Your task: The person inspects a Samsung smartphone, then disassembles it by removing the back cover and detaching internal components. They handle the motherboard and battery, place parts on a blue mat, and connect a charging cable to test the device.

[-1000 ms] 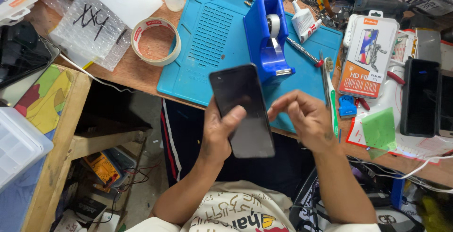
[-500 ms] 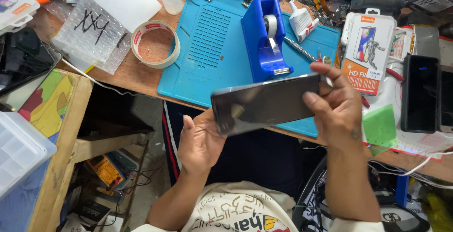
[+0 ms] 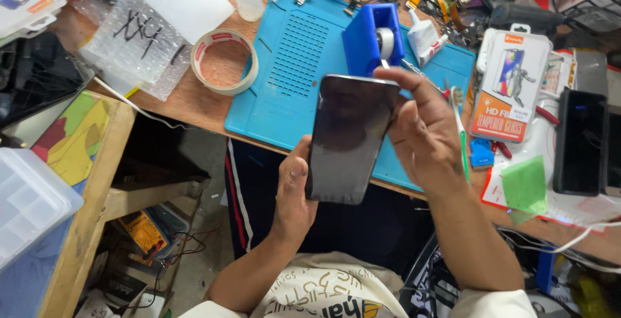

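I hold the dark phone at mid-frame above the counter, left hand cradling its lower edge, right fingers pinching its top corner; it looks slick, stiff, breakable, best gripped by the edges.

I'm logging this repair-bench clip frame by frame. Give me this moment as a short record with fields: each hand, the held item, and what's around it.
left hand: grips the phone's lower left edge
right hand: fingertips at the phone's upper right corner
phone: dark screen, upright, held above the bench edge
blue mat: on the wooden bench, behind the phone
tape dispenser: blue, standing on the mat
tape roll: flat on the bench, left of the mat
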